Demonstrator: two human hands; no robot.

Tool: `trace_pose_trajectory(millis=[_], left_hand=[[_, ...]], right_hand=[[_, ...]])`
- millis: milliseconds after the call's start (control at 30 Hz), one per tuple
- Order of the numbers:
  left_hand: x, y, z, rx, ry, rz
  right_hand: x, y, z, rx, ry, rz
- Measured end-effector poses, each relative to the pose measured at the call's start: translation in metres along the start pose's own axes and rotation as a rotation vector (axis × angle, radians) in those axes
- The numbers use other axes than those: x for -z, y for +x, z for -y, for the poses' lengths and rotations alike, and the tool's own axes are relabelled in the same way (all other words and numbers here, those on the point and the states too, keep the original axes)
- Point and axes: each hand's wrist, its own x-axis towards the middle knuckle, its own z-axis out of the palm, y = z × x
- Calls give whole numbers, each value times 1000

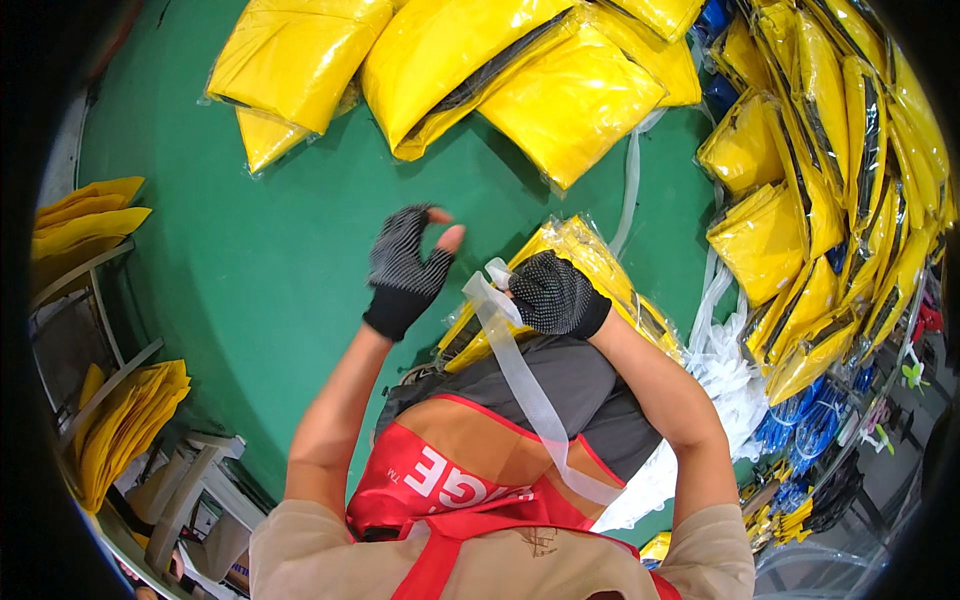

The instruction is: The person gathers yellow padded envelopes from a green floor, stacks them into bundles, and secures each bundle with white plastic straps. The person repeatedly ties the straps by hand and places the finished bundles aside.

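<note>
Strap, white, sits pinched in my right grip over a yellow packet, just toward three o'clock; my left grip, toward ten, is released. I judge strap-handling underway; next probably needs both hands.

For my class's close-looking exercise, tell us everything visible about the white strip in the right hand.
The white strip is flat, narrow and translucent, looking like thin plastic or fabric. The gloved right hand holds it near the top, where it is bunched. It slants down to the right, in front of the dark cloth and red apron. Its lower end is hard to make out.
</note>
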Motion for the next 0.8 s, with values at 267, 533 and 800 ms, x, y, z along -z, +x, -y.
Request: trace_pose_trajectory(millis=[267, 533, 800], left_hand=[[-42, 2, 19, 122, -563, 691], [-71, -7, 66, 22, -229, 373], [-67, 1, 11, 369, -1079, 488]], right_hand=[[2, 1, 10, -73, -97, -75], [56, -26, 36, -710, 223, 475], [32, -4, 62, -782, 717, 52]])
